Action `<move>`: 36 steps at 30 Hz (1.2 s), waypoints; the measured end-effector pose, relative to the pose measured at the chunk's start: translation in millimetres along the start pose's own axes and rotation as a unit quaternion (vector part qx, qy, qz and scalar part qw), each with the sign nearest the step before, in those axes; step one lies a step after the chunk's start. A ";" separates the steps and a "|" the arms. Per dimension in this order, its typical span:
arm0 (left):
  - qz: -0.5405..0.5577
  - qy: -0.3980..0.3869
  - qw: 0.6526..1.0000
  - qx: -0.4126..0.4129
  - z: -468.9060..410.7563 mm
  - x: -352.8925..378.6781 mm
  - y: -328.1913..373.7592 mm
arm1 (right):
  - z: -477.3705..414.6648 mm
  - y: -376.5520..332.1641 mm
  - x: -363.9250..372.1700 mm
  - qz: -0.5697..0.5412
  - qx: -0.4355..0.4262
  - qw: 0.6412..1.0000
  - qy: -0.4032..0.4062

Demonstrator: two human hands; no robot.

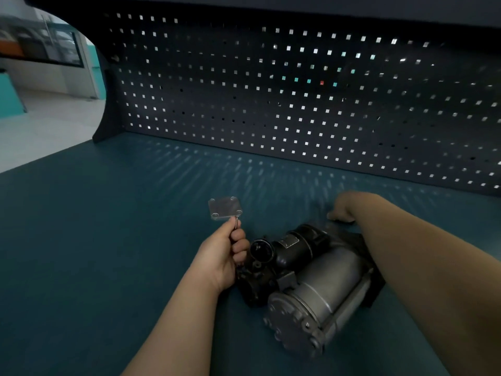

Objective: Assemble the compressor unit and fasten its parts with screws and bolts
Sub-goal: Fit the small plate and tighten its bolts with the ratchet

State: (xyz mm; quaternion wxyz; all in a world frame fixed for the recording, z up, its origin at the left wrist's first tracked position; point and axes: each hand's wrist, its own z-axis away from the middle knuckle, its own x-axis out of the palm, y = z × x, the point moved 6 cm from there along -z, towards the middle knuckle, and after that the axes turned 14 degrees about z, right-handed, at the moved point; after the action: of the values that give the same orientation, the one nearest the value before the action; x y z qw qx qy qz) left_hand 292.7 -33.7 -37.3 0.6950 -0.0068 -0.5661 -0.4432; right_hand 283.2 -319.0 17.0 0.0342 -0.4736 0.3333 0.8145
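Just left of the compressor (pixel 311 280), which lies on its side on a teal workbench (pixel 108 226), the left hand (pixel 225 256) is curled, pinching a threaded screw (pixel 236 222) upright between thumb and forefinger. The screw's tip touches the near edge of a square metal plate (pixel 225 208) lying flat beyond the compressor's left end. Behind the compressor's far right end, the right hand (pixel 343 210) rests on the bench, its fingers too hidden to tell whether they hold anything.

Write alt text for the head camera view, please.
A person's left hand holds a bolt at the edge of a square plate lying on a teal bench. A compressor lies beside that hand, with the right hand down beyond it, before a pegboard.
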 end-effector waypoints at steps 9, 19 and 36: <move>-0.198 -0.004 0.969 0.151 19.6 22.5 23.7 | 93.0 -47.3 -61.7 -0.445 -0.225 0.853 0.152; -0.368 -0.119 0.903 0.188 72.9 109.3 8.1 | 192.8 -24.3 -59.2 -0.531 -0.297 0.744 0.276; -0.694 -0.060 0.642 0.321 65.2 22.6 14.7 | 216.0 44.3 112.5 -0.611 -0.263 0.745 0.048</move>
State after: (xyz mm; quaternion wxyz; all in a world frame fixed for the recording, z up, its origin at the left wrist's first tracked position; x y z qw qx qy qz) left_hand 250.2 -5.2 11.3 0.1073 0.5848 -0.5518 -0.5848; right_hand 43.2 -258.3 21.3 0.3827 -0.6046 -0.2534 0.6510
